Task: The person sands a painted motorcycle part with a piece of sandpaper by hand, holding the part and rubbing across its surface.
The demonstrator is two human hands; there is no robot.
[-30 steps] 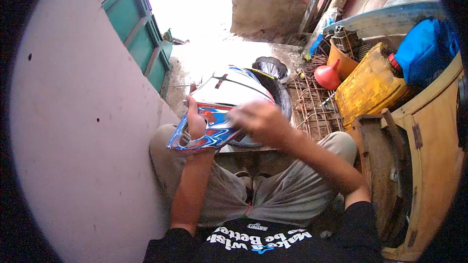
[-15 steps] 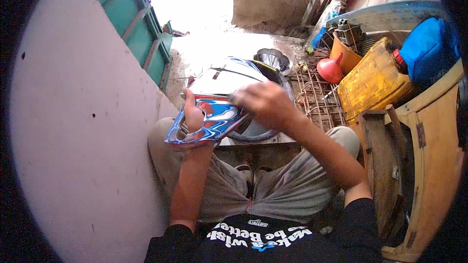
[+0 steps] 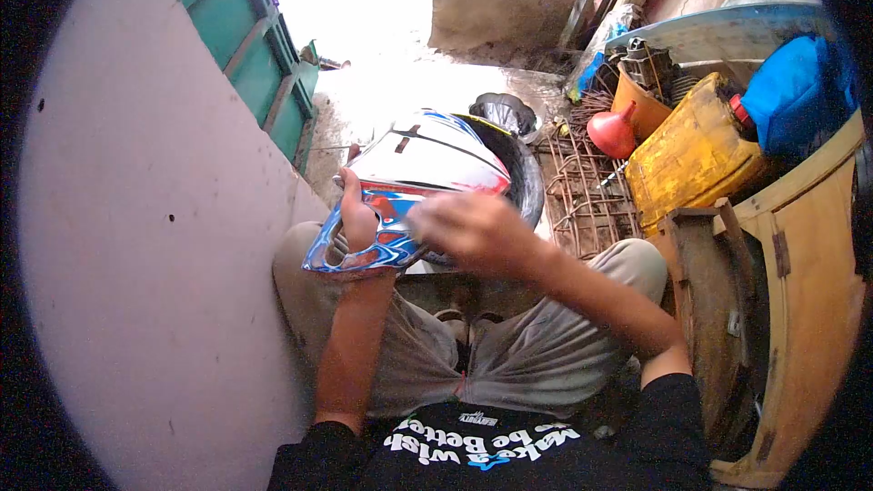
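Observation:
A motocross-style helmet (image 3: pixel 427 156), with a white top and a blue, red and white patterned lower part, is tilted above a dark round basin (image 3: pixel 532 186) between my knees. My left hand (image 3: pixel 358 218) is closed on its patterned left part, the thumb up along the edge and the other fingers hidden. Over the patterned part, close to the red stripe, my right hand (image 3: pixel 473 229) has its fingers bent and pressed together against the surface. Motion blurs those fingertips, and whatever they pinch is hidden.
Close on the left stands a pale wall (image 3: pixel 136 218), with a green panel (image 3: pixel 245 45) beyond. To the right are a metal rod grid (image 3: pixel 591 191), a red funnel (image 3: pixel 613 130), a yellow jerrycan (image 3: pixel 696 159) and a wooden frame (image 3: pixel 800 309). A black plastic bag (image 3: pixel 505 114) lies behind the basin.
My right hand has moved left and down across the helmet, uncovering more of the white top and red stripe. My left hand keeps its hold in nearly the same place.

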